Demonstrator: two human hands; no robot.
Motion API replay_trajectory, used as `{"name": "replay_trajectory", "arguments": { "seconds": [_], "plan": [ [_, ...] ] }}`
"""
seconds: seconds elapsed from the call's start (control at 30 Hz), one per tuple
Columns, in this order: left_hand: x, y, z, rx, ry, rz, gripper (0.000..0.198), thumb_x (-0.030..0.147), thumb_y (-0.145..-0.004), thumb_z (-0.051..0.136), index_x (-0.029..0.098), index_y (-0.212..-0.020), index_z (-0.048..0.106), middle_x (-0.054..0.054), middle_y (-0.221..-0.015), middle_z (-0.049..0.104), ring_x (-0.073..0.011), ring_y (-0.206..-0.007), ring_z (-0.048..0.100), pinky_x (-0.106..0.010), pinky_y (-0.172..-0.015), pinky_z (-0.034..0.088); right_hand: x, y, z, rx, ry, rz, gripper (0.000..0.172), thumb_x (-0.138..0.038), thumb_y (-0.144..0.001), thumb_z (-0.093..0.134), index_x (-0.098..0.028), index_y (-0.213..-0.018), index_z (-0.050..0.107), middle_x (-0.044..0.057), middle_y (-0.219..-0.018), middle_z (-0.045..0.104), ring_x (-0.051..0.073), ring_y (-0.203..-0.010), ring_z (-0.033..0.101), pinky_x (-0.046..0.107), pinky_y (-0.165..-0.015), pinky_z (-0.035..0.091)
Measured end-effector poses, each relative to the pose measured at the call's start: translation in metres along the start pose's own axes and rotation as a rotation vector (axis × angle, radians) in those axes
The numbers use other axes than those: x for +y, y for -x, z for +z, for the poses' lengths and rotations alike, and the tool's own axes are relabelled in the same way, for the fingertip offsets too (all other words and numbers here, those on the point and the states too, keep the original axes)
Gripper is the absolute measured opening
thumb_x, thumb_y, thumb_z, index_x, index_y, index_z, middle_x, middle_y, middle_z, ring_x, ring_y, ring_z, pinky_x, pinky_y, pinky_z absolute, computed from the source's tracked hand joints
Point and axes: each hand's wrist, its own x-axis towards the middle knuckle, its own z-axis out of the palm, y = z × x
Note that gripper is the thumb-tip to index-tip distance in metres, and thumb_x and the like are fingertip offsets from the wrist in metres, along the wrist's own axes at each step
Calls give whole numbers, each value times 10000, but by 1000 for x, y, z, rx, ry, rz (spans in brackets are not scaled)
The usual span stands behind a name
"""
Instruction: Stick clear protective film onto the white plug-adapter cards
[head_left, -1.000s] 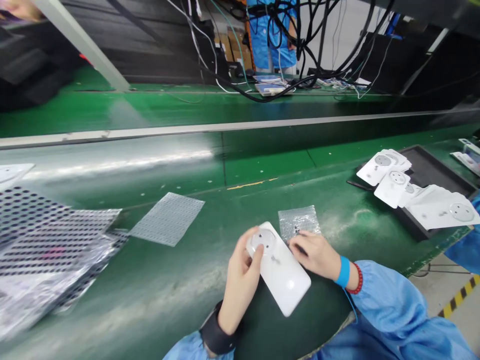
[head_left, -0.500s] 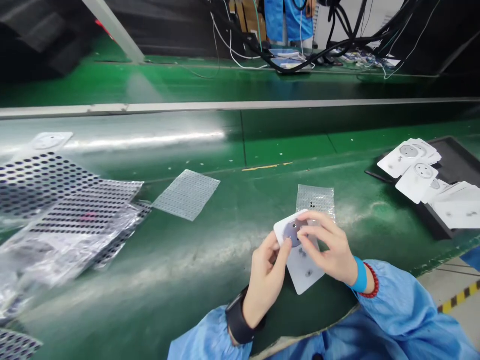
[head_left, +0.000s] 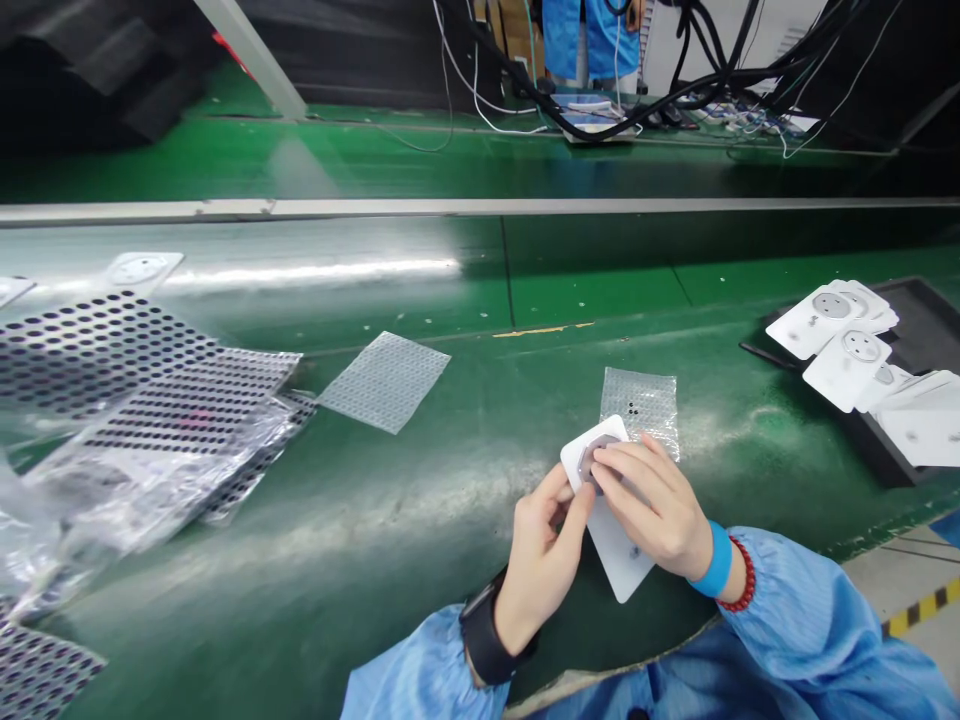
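At the left of the frame we find a heap of perforated plastic sheets [head_left: 150,400] on the green assembly belt [head_left: 420,530], with a single perforated sheet [head_left: 384,382] to its right. At centre we hold a white socket housing [head_left: 616,540] off-square: our left hand [head_left: 541,565] pinches its left edge, and our right hand [head_left: 652,505] closes over its round socket recess. Just beyond lies a small clear bubble bag [head_left: 639,403]. At far right, white socket plates [head_left: 832,325] lie overlapping on a black tray [head_left: 934,315].

Factory assembly line, as shown by a long green conveyor belt [head_left: 405,490], blue cloth smock sleeves [head_left: 795,600], and a black tray [head_left: 937,310] of white plastic socket plates [head_left: 814,322].
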Motion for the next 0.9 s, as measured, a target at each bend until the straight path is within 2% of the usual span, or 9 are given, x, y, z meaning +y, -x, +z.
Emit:
{"name": "replay_trajectory", "arguments": {
  "seconds": [0.2, 0.33, 0.43, 0.53, 0.6, 0.7, 0.77, 0.9],
  "plan": [
    [0, -1, 0, 6, 8, -17, 325, 356, -892, 558, 152, -1140, 602, 10, -714, 601, -85, -602, 473, -157, -558, 397, -1, 2, 2, -10, 19, 3, 223, -46, -908, 456, -57, -1070, 608, 153, -1088, 637, 232, -1093, 567, 440, -1002, 441],
    [2, -1, 0, 32, 40, -49, 350, 382, -875, 579, 124, -1110, 606, 24, -621, 526, -62, -521, 384, -143, -479, 331, 1, 2, 0, -15, -129, 44, 311, -2, -882, 412, -75, -1135, 577, 145, -1115, 617, 226, -1122, 547, 458, -1017, 427],
    [6, -1, 2, 30, 96, -80, 356, 401, -859, 593, 113, -1066, 622, -7, -662, 566, -67, -530, 412, -146, -485, 342, 2, 5, -2, -18, -253, 63, 404, 10, -868, 405, -104, -1233, 535, 148, -1175, 576, 239, -1170, 514, 478, -1014, 432],
    [8, -1, 3, 38, 149, -88, 376, 435, -839, 604, 93, -992, 639, -28, -654, 581, -72, -514, 431, -155, -481, 360, 2, 10, 1, 44, -311, 112, 461, 14, -854, 433, -154, -1273, 530, 142, -1231, 535, 253, -1180, 506, 467, -983, 464],
    [7, -2, 2, 72, 161, -97, 394, 455, -822, 617, 78, -930, 644, -25, -604, 567, -68, -478, 420, -154, -453, 348, 1, 12, 5, 98, -311, 218, 440, -11, -861, 461, -190, -1251, 556, 127, -1260, 517, 254, -1182, 506, 455, -980, 471],
    [3, -6, -1, 101, 208, -125, 396, 444, -783, 666, 71, -917, 644, -40, -599, 602, -91, -479, 486, -170, -467, 396, 2, 14, 11, 130, -391, 488, 388, -118, -890, 510, -210, -1265, 543, 112, -1324, 482, 253, -1224, 481, 452, -1030, 443],
    [-1, -10, -5, 95, 280, -145, 379, 404, -777, 683, 83, -973, 646, -55, -659, 647, -121, -528, 554, -198, -520, 455, 4, 13, 14, 110, -627, 666, 402, -207, -911, 520, -202, -1312, 489, 118, -1327, 492, 241, -1205, 509, 421, -1015, 466],
    [-8, -17, -8, 119, 392, -176, 337, 373, -791, 671, 116, -1009, 661, -68, -840, 690, -152, -686, 625, -210, -616, 500, 8, 8, 13, -59, -1167, 913, 401, -361, -913, 537, -171, -1264, 500, 113, -1099, 644, 201, -947, 651, 314, -790, 567]
  ]
}}
